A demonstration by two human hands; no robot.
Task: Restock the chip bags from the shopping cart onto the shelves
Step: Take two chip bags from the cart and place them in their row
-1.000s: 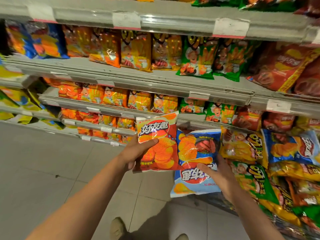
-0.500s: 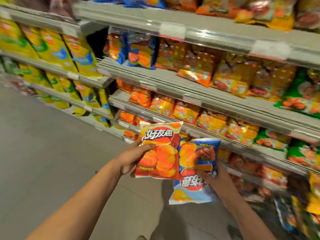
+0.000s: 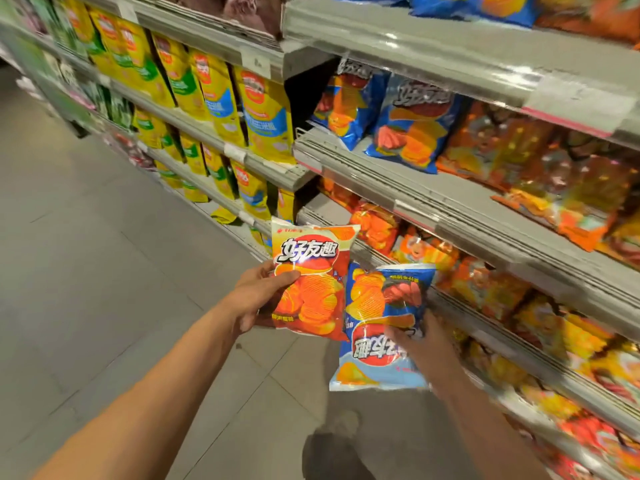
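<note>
My left hand [image 3: 256,299] grips an orange-red chip bag [image 3: 313,282] upright by its left edge, thumb across the front. Beside it, my right hand [image 3: 420,344] holds a blue chip bag [image 3: 377,327] upside down, fingers curled over its right side. Both bags hang in the air in front of the grey shelves [image 3: 433,188]. Matching blue bags [image 3: 408,129] stand on the shelf above, just right of the upright divider. The shopping cart is out of view.
Yellow chip bags [image 3: 263,112] fill the shelf bay to the left. Orange and red bags [image 3: 554,188] crowd the shelves to the right. Grey tiled floor [image 3: 104,271] stretches along the aisle on the left. My shoe [image 3: 343,424] shows below the bags.
The view has swung left along the aisle, away from the cart, bringing the yellow bags and the shelved blue bags into sight. Both hands keep their grip on the two bags.
</note>
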